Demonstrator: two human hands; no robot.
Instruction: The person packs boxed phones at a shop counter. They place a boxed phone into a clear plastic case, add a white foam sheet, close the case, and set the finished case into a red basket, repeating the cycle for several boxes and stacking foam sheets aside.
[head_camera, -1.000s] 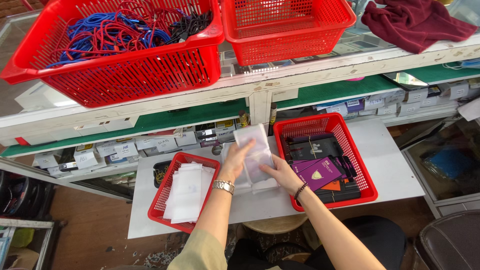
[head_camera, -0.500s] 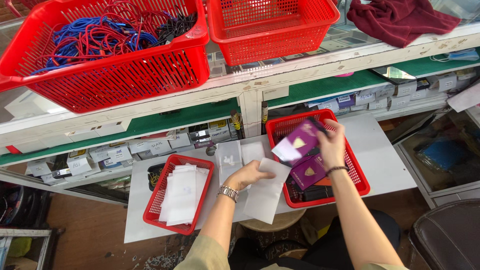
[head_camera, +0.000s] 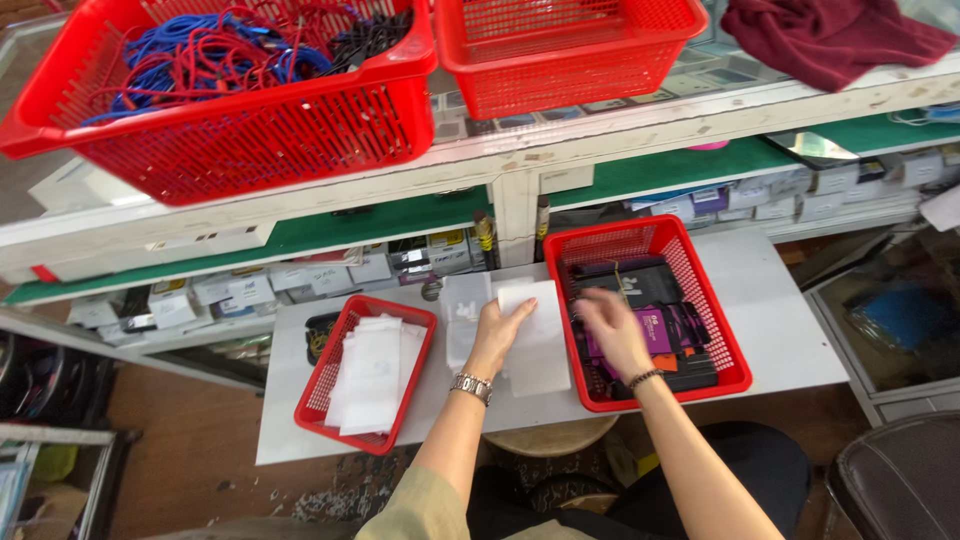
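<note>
left hand (head_camera: 497, 335) pressing white bag (head_camera: 535, 340) flat, right hand (head_camera: 612, 330) – blurred, grip unclear – inside red basket (head_camera: 735, 345)

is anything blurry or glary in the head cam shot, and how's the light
Head view: the right hand is smeared by motion blur over the red basket of dark and purple packs; the left hand on the white bags is sharp. Light is even and soft, shadows faint. A bright reflection sits on a shiny sheet on the green shelf. Shelf edges bow slightly, as through a wide lens.
</note>
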